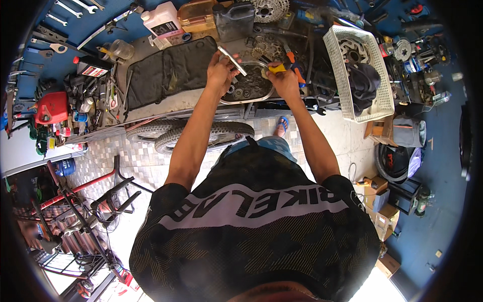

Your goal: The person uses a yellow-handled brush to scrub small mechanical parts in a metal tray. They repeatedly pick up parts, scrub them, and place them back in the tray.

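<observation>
My left hand (221, 73) is closed around a silver metal axle (233, 61), a slim rod held tilted above the left part of a metal tray. The tray (254, 100) holds dark liquid, and several small metal rings (239, 92) lie at its near left. Over the tray's right side, my right hand (285, 80) grips a yellow brush (277, 68); its pale end points toward the axle, apart from it. Just beyond my right hand lies an orange and blue handled tool (297, 70). Sprockets (266, 48) sit behind the tray.
A black cloth mat (171, 73) covers the bench to the left. A white plastic basket (380, 93) with a brake disc (353, 51) stands at right. Bottles (163, 22) line the back. Below the bench edge are bicycle tyres (201, 137); a red and black frame (85, 183) stands at left.
</observation>
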Available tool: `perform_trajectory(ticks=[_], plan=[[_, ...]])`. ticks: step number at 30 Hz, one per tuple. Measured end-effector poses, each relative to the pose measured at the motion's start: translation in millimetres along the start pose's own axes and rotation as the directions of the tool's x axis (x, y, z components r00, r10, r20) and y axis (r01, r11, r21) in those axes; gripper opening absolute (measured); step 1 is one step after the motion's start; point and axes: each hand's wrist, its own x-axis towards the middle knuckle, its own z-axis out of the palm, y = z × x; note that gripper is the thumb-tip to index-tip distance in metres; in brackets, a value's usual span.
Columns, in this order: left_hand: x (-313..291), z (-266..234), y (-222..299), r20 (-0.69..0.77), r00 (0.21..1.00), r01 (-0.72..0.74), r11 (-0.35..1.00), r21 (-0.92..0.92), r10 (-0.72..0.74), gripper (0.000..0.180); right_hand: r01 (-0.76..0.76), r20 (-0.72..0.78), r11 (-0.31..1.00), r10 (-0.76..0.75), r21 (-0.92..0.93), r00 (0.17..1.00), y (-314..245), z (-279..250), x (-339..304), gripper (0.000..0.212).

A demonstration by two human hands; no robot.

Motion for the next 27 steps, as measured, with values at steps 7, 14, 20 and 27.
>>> perform_trajectory(ticks=[7,14,20,27], plan=[[0.8,-1.9,-10.4,0.06,0.997,0.039,0.98,0.197,-0.052,0.041,0.197,0.064,0.951,-0.187,-0.24,0.98,-9.4,-9.0,-8.8,0.034],[-4.7,-2.8,-14.9,0.212,0.973,0.04,0.966,0.255,-0.096,0.035,0.114,-0.116,0.778,-0.054,0.617,0.992,-77.8,3.1,15.9,0.022],[-14.5,4.7,6.9,0.16,0.987,-0.032,0.978,0.207,-0.001,0.035,0.1,-0.067,0.973,-0.088,0.208,0.994,-50.3,2.4,-10.6,0.027],[-14.7,13.3,9.1,0.153,0.988,-0.06,0.986,0.158,0.035,0.033,0.145,-0.137,0.955,-0.112,0.261,0.984,-62.2,7.1,-13.2,0.025]])
